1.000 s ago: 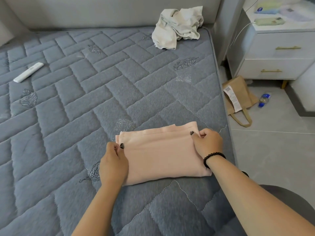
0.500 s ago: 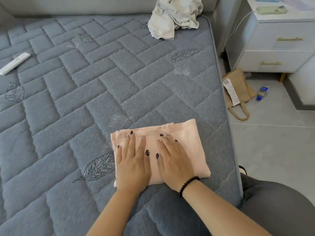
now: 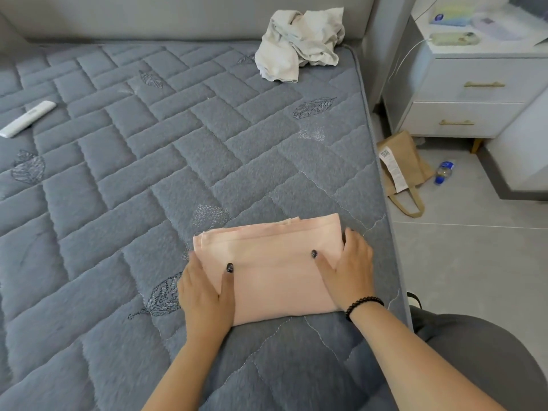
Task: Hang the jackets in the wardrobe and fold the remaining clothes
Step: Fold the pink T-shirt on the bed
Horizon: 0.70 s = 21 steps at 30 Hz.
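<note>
A folded pink garment (image 3: 272,271) lies flat near the right front edge of the grey quilted bed (image 3: 148,173). My left hand (image 3: 201,295) holds its left edge, thumb on top and fingers tucked out of sight beneath. At its right edge my right hand (image 3: 353,271) grips the same way, with the thumb on the cloth and the fingers curled round the side. A crumpled off-white garment (image 3: 296,46) sits at the far right corner of the bed against the headboard.
A white remote (image 3: 26,118) rests on the bed's far left. Right of the bed stands a white nightstand (image 3: 474,93) with a phone (image 3: 453,40) on top. A brown paper bag (image 3: 406,164) and a water bottle (image 3: 444,172) lie on the tiled floor.
Half a second ago both palms pressed flat on the middle of the pink garment. They have since slid apart to its left and right edges. The garment stays in place.
</note>
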Available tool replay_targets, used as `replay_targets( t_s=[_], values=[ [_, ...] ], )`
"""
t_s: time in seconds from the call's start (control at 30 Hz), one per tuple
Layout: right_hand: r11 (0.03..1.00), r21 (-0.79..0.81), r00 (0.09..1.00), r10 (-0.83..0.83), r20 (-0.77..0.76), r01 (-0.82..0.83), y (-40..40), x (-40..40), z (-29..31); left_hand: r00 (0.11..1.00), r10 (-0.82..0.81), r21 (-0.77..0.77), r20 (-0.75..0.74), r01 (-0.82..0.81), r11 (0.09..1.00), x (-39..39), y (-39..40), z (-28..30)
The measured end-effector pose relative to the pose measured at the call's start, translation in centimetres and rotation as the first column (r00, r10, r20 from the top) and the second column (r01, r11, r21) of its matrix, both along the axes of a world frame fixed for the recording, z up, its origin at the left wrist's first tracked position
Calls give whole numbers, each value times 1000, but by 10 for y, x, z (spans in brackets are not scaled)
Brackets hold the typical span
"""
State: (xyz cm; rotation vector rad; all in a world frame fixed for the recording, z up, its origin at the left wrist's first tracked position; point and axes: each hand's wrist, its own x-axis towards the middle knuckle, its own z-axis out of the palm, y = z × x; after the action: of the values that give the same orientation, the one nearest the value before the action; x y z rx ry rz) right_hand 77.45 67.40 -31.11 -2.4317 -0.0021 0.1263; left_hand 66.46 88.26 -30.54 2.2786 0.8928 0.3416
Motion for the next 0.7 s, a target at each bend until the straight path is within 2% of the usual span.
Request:
replay_targets(
  t_s=[0.07,0.13,0.2,0.3,0.37,0.43,0.5,0.6,0.7],
  values=[
    [974,199,991,-97,-88,113,2,2,6,991,116,-163,72,-104,981,-2,3,5],
    [946,261,966,-137,-219,194,1,5,10,984,178,-333,-28,-177,926,-3,11,10],
    [927,288,933,-136,-334,239,-3,6,16,981,135,-493,-136,-186,850,-5,19,16],
    [889,379,880,-53,-471,257,-14,2,28,986,85,-743,-140,-162,649,-11,28,24],
    [823,472,813,22,-582,316,-21,-4,38,985,88,-860,-148,-172,480,-15,29,28],
    [771,519,747,85,-659,370,-29,-14,48,987,60,-930,-152,-163,330,-19,28,32],
    [745,548,745,103,-659,381,-36,-23,56,993,29,-958,-116,-120,259,-24,23,39],
    [689,604,782,87,-617,400,-45,-36,66,999,9,-973,-45,-46,227,-30,12,48],
    [687,618,816,63,-575,383,-53,-52,79,999,-23,-974,24,29,227,-34,-1,59]
  ],
)
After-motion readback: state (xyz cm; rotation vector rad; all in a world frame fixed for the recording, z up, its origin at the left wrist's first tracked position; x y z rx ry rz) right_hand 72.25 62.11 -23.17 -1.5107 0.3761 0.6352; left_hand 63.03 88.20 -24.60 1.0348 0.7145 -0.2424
